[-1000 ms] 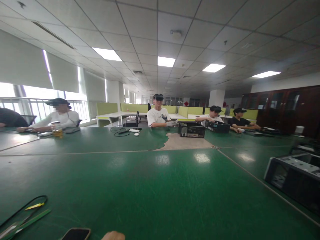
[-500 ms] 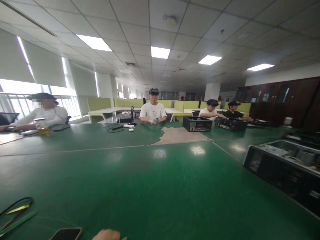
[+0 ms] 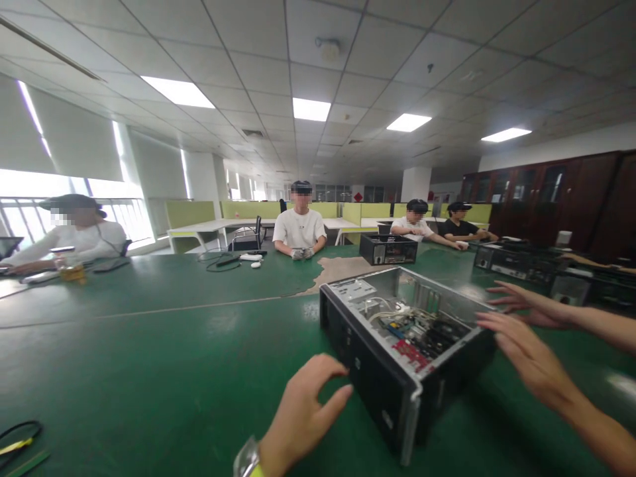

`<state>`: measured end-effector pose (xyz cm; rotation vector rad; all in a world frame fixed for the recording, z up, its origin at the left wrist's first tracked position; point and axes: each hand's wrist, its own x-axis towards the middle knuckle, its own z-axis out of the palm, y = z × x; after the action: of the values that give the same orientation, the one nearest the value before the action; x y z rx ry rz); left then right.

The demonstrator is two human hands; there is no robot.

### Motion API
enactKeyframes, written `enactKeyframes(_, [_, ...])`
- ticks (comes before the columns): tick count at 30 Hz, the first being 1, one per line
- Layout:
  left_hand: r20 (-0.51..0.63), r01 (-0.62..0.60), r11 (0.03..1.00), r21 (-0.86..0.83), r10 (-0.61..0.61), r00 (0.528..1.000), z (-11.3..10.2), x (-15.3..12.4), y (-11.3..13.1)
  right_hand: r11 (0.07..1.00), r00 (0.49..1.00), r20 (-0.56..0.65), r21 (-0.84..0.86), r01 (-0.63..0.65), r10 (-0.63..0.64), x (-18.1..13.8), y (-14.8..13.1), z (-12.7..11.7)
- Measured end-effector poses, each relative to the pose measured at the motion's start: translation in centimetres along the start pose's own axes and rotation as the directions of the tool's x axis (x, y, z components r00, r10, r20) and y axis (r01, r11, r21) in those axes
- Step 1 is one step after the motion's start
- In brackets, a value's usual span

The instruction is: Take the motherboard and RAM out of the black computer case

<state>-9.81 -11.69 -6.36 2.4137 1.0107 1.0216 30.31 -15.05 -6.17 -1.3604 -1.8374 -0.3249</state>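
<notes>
An open black computer case (image 3: 397, 371) lies on the green table (image 3: 149, 358), its circuit boards and cables showing from above. My left hand (image 3: 303, 414), with a watch on the wrist, hovers at the case's near left face with fingers spread, holding nothing. My right hand (image 3: 527, 358) reaches in from the lower right, fingers extended, just off the case's right end. Whether either hand touches the case I cannot tell. Behind my right hand, another person's hand (image 3: 519, 305) stretches toward the case's far right corner.
Several people sit along the table's far side. More computer cases (image 3: 387, 249) (image 3: 517, 262) stand at the back right. A black cable and green strip (image 3: 17, 447) lie at the near left. Cables and a white mouse (image 3: 248, 260) rest mid-table.
The open computer case has moved from the right edge to the middle in front of me. Both my hands and another person's hand have come into view around it. The phone has left view.
</notes>
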Motion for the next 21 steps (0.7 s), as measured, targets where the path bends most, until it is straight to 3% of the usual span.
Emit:
enactKeyframes(1, [0.023, -0.125, 0.992, 0.002, 0.125, 0.992, 0.4, 2.6, 1.4, 0.998, 1.000, -0.011, -0.056, 0.005, -0.005, 1.3, 0.9, 2.1])
enactKeyframes(2, [0.068, -0.209, 0.977, 0.034, 0.207, 0.976, 0.7, 5.0, 2.2, 0.995, 1.000, 0.014, -0.098, 0.009, -0.008, 2.4, 1.3, 4.4])
enactKeyframes(3, [0.142, -0.264, 0.961, 0.084, 0.251, 0.958, 0.9, 7.0, 2.7, 0.987, 0.999, -0.034, -0.155, -0.028, 0.023, 3.0, 1.1, 6.6])
enactKeyframes(6, [0.381, -0.325, 0.913, 0.248, 0.216, 0.899, 0.7, 9.5, 1.8, 0.962, 0.985, -0.155, -0.248, -0.110, 0.073, 2.4, -1.5, 10.5])
enactKeyframes(8, [0.450, -0.348, 0.896, 0.276, 0.200, 0.870, -0.1, 8.0, 0.4, 0.958, 0.985, -0.169, -0.272, -0.090, 0.044, -0.1, -3.6, 10.7])
enactKeyframes(11, [0.484, -0.294, 0.942, 0.165, 0.182, 0.856, -2.1, 2.9, -1.1, 0.967, 1.000, 0.006, -0.253, 0.021, -0.021, -5.1, -5.7, 9.7])
enactKeyframes(13, [0.517, -0.100, 0.989, 0.110, 0.029, 0.856, -3.5, -0.2, -1.0, 0.978, 0.983, 0.185, -0.203, 0.048, -0.010, -7.5, -6.1, 9.7])
enactKeyframes(15, [0.564, 0.068, 0.992, 0.110, -0.119, 0.817, -4.4, -1.1, 0.1, 0.985, 0.954, 0.297, -0.172, 0.012, 0.040, -8.1, -5.7, 10.5])
enactKeyframes(17, [0.603, 0.018, 0.991, 0.129, -0.093, 0.792, -3.9, 0.4, 1.9, 0.987, 0.897, 0.430, -0.156, -0.033, 0.098, -7.0, -4.9, 11.6])
enactKeyframes(19, [0.607, -0.218, 0.963, 0.160, 0.079, 0.791, -1.7, 3.5, 3.6, 0.986, 0.789, 0.596, -0.148, -0.073, 0.148, -4.7, -3.9, 12.5])
enactKeyframes(21, [0.582, -0.395, 0.875, 0.280, 0.173, 0.794, 1.7, 6.8, 4.6, 0.984, 0.669, 0.722, -0.152, -0.094, 0.176, -1.9, -3.0, 13.0])
